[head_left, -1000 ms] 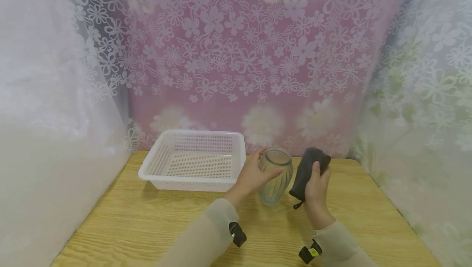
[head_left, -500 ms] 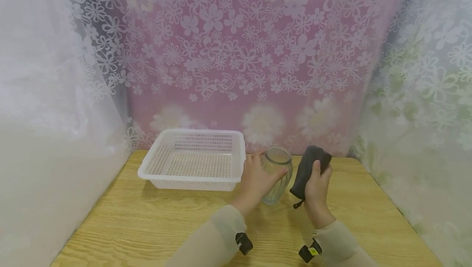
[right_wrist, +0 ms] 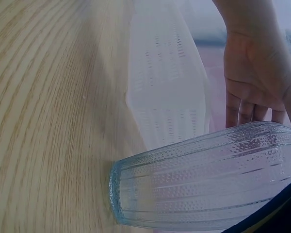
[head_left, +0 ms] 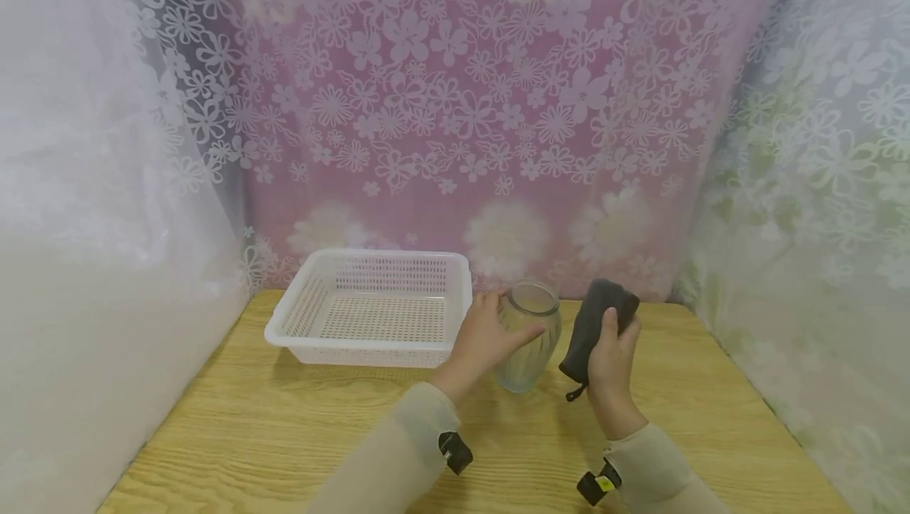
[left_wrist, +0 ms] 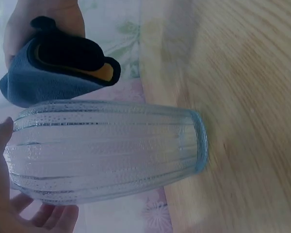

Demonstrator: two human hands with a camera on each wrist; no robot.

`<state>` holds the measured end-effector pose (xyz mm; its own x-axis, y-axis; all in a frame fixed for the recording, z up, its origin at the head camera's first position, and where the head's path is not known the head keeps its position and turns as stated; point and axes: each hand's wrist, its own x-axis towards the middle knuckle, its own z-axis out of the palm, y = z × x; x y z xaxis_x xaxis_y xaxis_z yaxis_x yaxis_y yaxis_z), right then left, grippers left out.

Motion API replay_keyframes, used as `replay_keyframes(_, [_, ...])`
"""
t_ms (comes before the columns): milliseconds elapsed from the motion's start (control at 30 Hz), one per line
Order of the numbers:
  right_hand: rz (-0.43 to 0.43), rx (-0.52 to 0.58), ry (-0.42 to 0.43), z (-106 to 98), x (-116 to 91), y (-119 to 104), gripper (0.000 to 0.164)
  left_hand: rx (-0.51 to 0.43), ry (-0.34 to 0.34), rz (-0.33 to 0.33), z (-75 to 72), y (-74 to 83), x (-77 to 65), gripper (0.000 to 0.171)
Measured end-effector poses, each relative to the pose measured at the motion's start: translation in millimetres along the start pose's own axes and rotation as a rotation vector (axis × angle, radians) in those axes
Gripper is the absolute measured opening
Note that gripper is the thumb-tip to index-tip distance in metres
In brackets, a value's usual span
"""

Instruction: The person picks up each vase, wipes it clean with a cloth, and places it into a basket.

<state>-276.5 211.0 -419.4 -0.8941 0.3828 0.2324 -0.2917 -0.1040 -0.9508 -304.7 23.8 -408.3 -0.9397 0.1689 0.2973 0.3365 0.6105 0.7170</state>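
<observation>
Head view: glass vase (head_left: 528,337) upright, mouth up

Head camera looks down from afar; both close wrist cameras share the glass vase (head_left: 528,338).

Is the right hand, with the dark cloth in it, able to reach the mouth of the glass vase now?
Probably yes. The right hand grips the cloth right beside the vase, whose mouth looks uncovered; the left hand holds only its side.

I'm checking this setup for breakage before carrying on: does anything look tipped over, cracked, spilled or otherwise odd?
Nothing stands out. The glass vase stands upright on the table, held by the left hand; no cracks or spills show. The right hand holds a folded dark cloth. The white basket sits flat.
</observation>
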Motion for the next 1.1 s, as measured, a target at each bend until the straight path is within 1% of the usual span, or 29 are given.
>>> replay_keyframes(67, [-0.001,-0.01,0.003,0,0,0,0.055,0.004,-0.033,0.01,-3.0,-1.4,1.9,0.099])
replay_keyframes(300, [-0.001,-0.052,-0.011,-1,0,-2,0.058,-0.026,-0.14,0.033,-12.7,-4.2,9.4,0.098])
replay_keyframes(433, [-0.016,-0.065,-0.009,0,-1,-2,0.056,-0.045,-0.164,0.059,-17.3,-3.4,9.4,0.098])
replay_keyframes(467, [-0.018,-0.063,-0.01,0,-1,-2,0.055,-0.053,-0.16,0.06,-17.6,-3.2,8.4,0.097])
replay_keyframes(533, [-0.014,-0.056,-0.008,0,-1,-1,0.053,-0.063,-0.128,0.058,-15.4,-3.2,6.3,0.097])
replay_keyframes(633, [-0.007,-0.046,-0.003,1,0,1,0.051,-0.078,-0.054,0.027,-8.8,-1.5,1.4,0.098])
replay_keyframes(733, [-0.013,-0.036,-0.003,1,0,2,0.051,-0.085,0.025,-0.003,-2.4,3.7,-3.7,0.1])
replay_keyframes(800, [-0.027,-0.034,-0.002,2,0,2,0.051,-0.07,0.059,-0.019,0.5,7.5,-6.0,0.099])
replay_keyframes(900, [-0.053,-0.028,0.002,1,1,2,0.05,-0.037,0.086,-0.03,3.2,11.4,-7.3,0.098])
replay_keyframes(1000, [-0.069,-0.029,0.012,1,1,3,0.048,0.006,0.082,-0.038,4.7,11.8,-7.0,0.096])
replay_keyframes(1100, [-0.067,-0.041,0.02,2,0,3,0.047,0.002,0.076,-0.038,4.0,10.8,-6.7,0.093])
